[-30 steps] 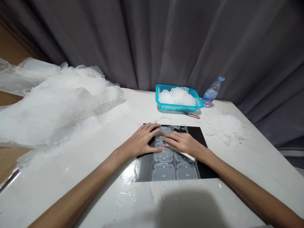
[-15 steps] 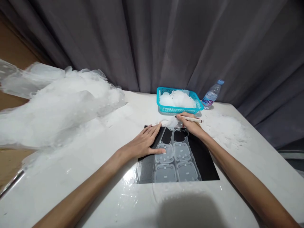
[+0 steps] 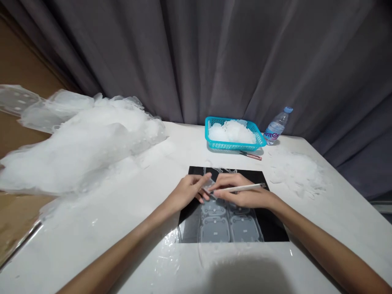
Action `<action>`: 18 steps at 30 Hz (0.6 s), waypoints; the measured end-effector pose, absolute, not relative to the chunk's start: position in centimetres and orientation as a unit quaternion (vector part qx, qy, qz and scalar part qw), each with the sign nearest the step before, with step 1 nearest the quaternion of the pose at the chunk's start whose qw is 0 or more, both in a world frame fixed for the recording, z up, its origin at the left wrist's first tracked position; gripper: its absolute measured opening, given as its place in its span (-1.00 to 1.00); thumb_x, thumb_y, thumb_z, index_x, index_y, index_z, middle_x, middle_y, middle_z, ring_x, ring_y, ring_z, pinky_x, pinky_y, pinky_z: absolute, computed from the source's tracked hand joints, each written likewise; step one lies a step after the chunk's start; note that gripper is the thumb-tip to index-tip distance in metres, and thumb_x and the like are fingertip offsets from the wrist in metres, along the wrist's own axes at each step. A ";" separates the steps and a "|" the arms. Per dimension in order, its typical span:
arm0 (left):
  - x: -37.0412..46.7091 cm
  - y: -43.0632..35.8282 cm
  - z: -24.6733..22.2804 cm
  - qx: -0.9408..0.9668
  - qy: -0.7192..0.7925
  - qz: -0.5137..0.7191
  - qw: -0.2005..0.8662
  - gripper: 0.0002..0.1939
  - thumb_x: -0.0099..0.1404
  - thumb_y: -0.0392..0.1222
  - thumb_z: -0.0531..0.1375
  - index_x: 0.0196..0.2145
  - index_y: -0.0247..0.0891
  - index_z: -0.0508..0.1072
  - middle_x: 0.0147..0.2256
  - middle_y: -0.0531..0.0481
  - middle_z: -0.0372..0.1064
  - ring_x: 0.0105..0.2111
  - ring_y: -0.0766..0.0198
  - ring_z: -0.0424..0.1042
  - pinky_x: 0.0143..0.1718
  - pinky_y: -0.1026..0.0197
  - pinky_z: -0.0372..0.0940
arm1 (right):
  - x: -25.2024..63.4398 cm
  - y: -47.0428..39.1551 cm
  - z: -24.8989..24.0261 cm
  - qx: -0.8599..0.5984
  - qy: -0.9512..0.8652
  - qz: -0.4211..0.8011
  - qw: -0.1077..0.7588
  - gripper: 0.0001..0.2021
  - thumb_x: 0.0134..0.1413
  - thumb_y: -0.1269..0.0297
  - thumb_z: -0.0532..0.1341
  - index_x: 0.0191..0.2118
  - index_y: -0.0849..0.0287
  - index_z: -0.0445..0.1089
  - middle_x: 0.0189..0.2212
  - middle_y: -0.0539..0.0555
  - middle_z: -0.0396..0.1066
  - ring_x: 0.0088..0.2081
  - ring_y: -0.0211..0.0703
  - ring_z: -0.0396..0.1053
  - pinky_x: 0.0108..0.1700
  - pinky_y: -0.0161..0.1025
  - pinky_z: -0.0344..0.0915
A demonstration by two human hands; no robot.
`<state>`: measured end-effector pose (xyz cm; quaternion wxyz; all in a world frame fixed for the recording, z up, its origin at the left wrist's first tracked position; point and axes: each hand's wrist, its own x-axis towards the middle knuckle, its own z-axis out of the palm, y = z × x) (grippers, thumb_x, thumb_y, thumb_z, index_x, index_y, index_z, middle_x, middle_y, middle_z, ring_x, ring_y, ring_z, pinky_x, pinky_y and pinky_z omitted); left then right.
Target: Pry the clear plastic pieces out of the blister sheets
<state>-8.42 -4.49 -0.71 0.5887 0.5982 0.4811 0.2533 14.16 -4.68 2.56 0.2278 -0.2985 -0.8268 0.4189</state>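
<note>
My left hand is over the black mat, its thumb and fingers pinching a small clear piece of thin plastic. My right hand holds a slim white pen-shaped tool, its tip close to that piece by my left fingers. Under both hands lies a translucent sheet marked with rounded rectangular shapes. Its upper part is partly covered by my hands, with cut-out edges showing beyond them.
Behind the mat stands a turquoise basket of translucent pieces, with a pink-handled tool before it. A water bottle is beside the basket. Loose scraps lie at right. A large pile of translucent sheets covers the left.
Both hands have come together over the sheet. My left hand has lifted from lying flat and now pinches a clear piece. My right hand has moved nearer with the white tool.
</note>
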 end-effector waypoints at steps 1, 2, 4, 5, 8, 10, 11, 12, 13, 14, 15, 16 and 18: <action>-8.5 -4.5 -1.1 0.605 0.474 0.261 0.584 -0.38 0.31 0.40 0.20 -0.35 -0.32 0.52 -0.42 -0.11 0.53 -0.52 0.22 0.47 -0.42 0.16 0.40 | 14.2 -4.8 2.7 -0.284 -0.830 0.428 0.218 -0.78 0.39 0.27 0.22 -0.03 0.15 0.61 -0.24 0.07 0.48 -0.24 -0.18 0.45 -0.14 -0.22 0.33; -8.6 -4.4 -1.5 0.611 0.468 0.267 0.580 -0.42 0.27 0.36 0.26 -0.33 -0.32 0.52 -0.39 -0.10 0.53 -0.49 0.22 0.48 -0.41 0.16 0.41 | 14.4 -4.7 2.8 -0.279 -0.830 0.431 0.218 -0.78 0.39 0.26 0.23 -0.01 0.14 0.61 -0.23 0.07 0.47 -0.23 -0.17 0.45 -0.12 -0.21 0.34; -8.7 -4.4 -1.9 0.621 0.456 0.269 0.578 -0.47 0.27 0.30 0.29 -0.30 -0.32 0.54 -0.36 -0.10 0.52 -0.43 0.19 0.50 -0.40 0.17 0.42 | 14.7 -4.2 3.0 -0.302 -0.827 0.407 0.243 -0.77 0.41 0.21 0.22 -0.01 0.13 0.60 -0.22 0.07 0.44 -0.18 -0.14 0.44 -0.04 -0.17 0.33; -8.8 -4.4 -2.0 0.627 0.450 0.267 0.578 -0.49 0.28 0.28 0.29 -0.29 -0.32 0.55 -0.35 -0.11 0.51 -0.40 0.17 0.51 -0.39 0.17 0.42 | 14.9 -3.7 3.0 -0.324 -0.828 0.378 0.259 -0.75 0.44 0.19 0.18 -0.03 0.13 0.60 -0.22 0.08 0.41 -0.14 -0.11 0.42 0.01 -0.13 0.32; -8.8 -4.5 -1.6 0.651 0.442 0.260 0.559 -0.52 0.37 0.23 0.23 -0.31 -0.31 0.53 -0.35 -0.11 0.52 -0.39 0.17 0.50 -0.38 0.18 0.40 | 14.6 -1.7 2.8 -0.386 -0.831 0.291 0.276 -0.65 0.52 0.18 0.03 -0.07 0.14 0.57 -0.15 0.13 0.36 0.00 -0.02 0.33 0.19 -0.02 0.22; -8.7 -4.6 -1.3 0.669 0.446 0.262 0.534 -0.52 0.42 0.21 0.17 -0.37 -0.30 0.49 -0.39 -0.09 0.50 -0.43 0.21 0.45 -0.37 0.18 0.36 | 13.9 -0.4 2.5 -0.390 -0.839 0.287 0.248 -0.65 0.51 0.24 -0.01 -0.11 0.16 0.53 -0.10 0.15 0.35 0.05 -0.01 0.30 0.23 -0.03 0.19; -8.7 -4.7 -1.1 0.677 0.449 0.263 0.521 -0.51 0.44 0.20 0.14 -0.38 -0.29 0.47 -0.41 -0.07 0.48 -0.45 0.23 0.43 -0.37 0.18 0.34 | 13.4 0.2 2.3 -0.381 -0.845 0.302 0.221 -0.69 0.48 0.29 0.01 -0.14 0.17 0.51 -0.10 0.14 0.37 0.03 -0.02 0.31 0.21 -0.05 0.21; -8.7 -4.7 -1.0 0.684 0.452 0.264 0.508 -0.52 0.45 0.18 0.13 -0.40 -0.29 0.47 -0.43 -0.05 0.47 -0.46 0.24 0.41 -0.37 0.18 0.31 | 12.8 0.6 2.1 -0.370 -0.851 0.321 0.190 -0.73 0.44 0.33 0.04 -0.19 0.18 0.50 -0.14 0.13 0.40 -0.02 -0.04 0.34 0.15 -0.09 0.24; -8.7 -4.7 -1.0 0.691 0.454 0.263 0.497 -0.53 0.46 0.16 0.13 -0.40 -0.29 0.47 -0.45 -0.04 0.45 -0.47 0.25 0.38 -0.37 0.19 0.29 | 12.3 1.1 2.0 -0.360 -0.854 0.339 0.162 -0.77 0.38 0.37 0.09 -0.24 0.20 0.49 -0.21 0.11 0.43 -0.09 -0.06 0.36 0.07 -0.13 0.27; -8.7 -4.7 -0.9 0.698 0.457 0.262 0.486 -0.55 0.46 0.14 0.13 -0.40 -0.29 0.48 -0.46 -0.02 0.43 -0.48 0.26 0.36 -0.37 0.19 0.26 | 12.0 1.4 1.9 -0.353 -0.855 0.354 0.139 -0.81 0.31 0.41 0.13 -0.29 0.22 0.48 -0.28 0.08 0.45 -0.18 -0.09 0.37 -0.03 -0.17 0.28; -8.7 -4.7 -0.9 0.704 0.458 0.260 0.477 -0.56 0.46 0.11 0.13 -0.40 -0.29 0.49 -0.48 -0.01 0.42 -0.49 0.27 0.34 -0.38 0.19 0.23 | 11.7 1.7 1.9 -0.351 -0.853 0.366 0.123 -0.84 0.25 0.43 0.17 -0.33 0.23 0.48 -0.35 0.06 0.45 -0.26 -0.13 0.36 -0.13 -0.22 0.27; -8.8 -4.7 -0.9 0.709 0.459 0.257 0.470 -0.57 0.46 0.09 0.13 -0.40 -0.29 0.49 -0.49 0.00 0.40 -0.49 0.27 0.31 -0.38 0.19 0.20 | 11.5 2.0 2.0 -0.349 -0.851 0.376 0.112 -0.86 0.22 0.42 0.20 -0.36 0.25 0.48 -0.42 0.03 0.43 -0.34 -0.17 0.34 -0.22 -0.26 0.24; -8.9 -4.7 -1.0 0.718 0.459 0.252 0.459 -0.58 0.46 0.08 0.13 -0.40 -0.29 0.50 -0.51 0.02 0.38 -0.50 0.28 0.29 -0.39 0.20 0.17 | 11.6 2.3 2.3 -0.339 -0.843 0.407 0.092 -0.84 0.20 0.35 0.23 -0.37 0.27 0.50 -0.48 -0.01 0.41 -0.41 -0.24 0.29 -0.33 -0.31 0.18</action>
